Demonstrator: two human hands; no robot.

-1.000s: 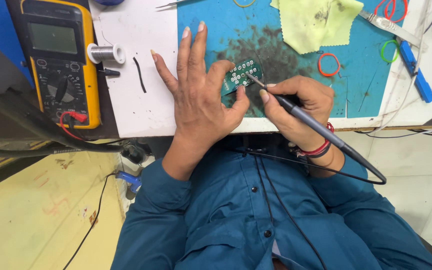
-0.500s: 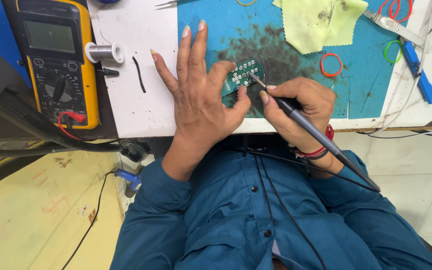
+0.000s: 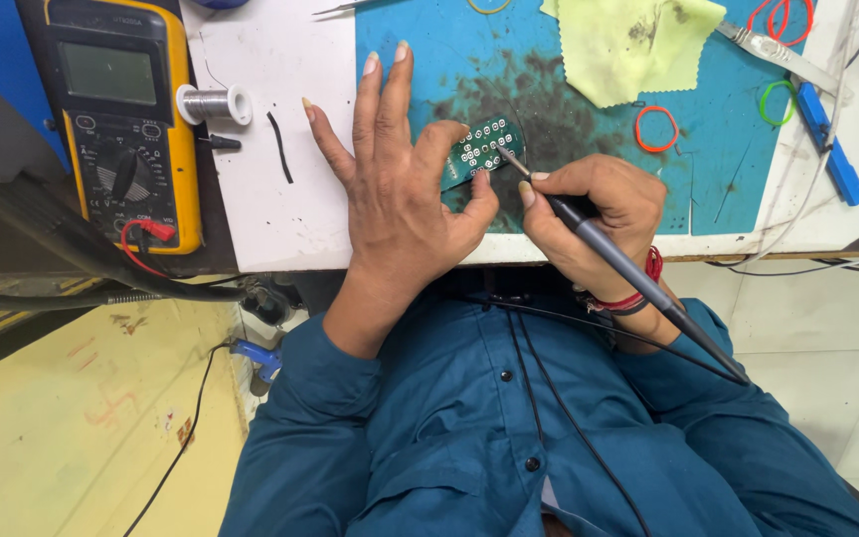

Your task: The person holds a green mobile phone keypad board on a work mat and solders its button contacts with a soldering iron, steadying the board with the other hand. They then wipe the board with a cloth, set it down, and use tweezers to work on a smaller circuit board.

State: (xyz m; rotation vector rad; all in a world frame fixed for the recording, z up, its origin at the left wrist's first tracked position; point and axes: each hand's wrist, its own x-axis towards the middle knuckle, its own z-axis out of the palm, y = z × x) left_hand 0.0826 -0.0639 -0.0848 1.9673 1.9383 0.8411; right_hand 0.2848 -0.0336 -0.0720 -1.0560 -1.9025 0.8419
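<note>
Worktop (image 3: 290, 214): we're looking down on a white surface with the person's blue-sleeved arms reaching over its near edge.
Mat (image 3: 589, 199): a teal work mat covers the middle of the worktop, smudged dark around the centre.
Multimeter (image 3: 126, 119): a yellow and black meter lies at the left edge, dial and blank screen facing up, a red plug in its lower socket.
Cloth (image 3: 628, 45): a stained yellow-green cloth lies at the far side of the mat.
Left hand (image 3: 395, 199): we see it spread out, the long fingers fanned and lifted, while thumb and forefinger pinch the near end of the circuit board.
Right hand (image 3: 594, 214): curled tight around the soldering iron, pen-style, knuckles towards us, red bands at the wrist.
Soldering iron (image 3: 638, 278): the dark handle slants from the right hand down over the shirt, its thin tip touching the board.
Circuit board (image 3: 484, 149): there it is, small and green, dotted with pale pads, on the dark patch of mat between the two hands.
Solder spool (image 3: 213, 103): a small reel of wire just beside the multimeter.
Rubber band (image 3: 656, 127): an orange ring on the mat, right of the board.
</note>
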